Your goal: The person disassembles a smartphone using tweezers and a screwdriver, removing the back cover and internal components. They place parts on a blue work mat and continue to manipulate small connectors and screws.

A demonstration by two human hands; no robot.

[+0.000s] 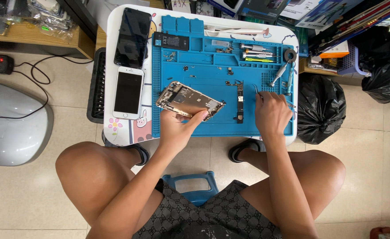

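My left hand (177, 128) grips an opened gold phone housing (189, 101), holding it tilted above the left part of the blue repair mat (212, 79). My right hand (272, 113) rests on the mat's right side and pinches thin tweezers (258, 91), whose tips point up toward the far edge. A narrow black circuit board (240, 102) lies on the mat between my two hands. Small screws and parts (230, 71) are scattered above it.
A white phone (128, 92) and a black phone (133, 37) lie on the small white table (115, 128) left of the mat. A black battery (171, 41), screwdrivers (257, 54) and a tape roll (289, 55) sit at the mat's far side. Black bags (321, 108) stand to the right.
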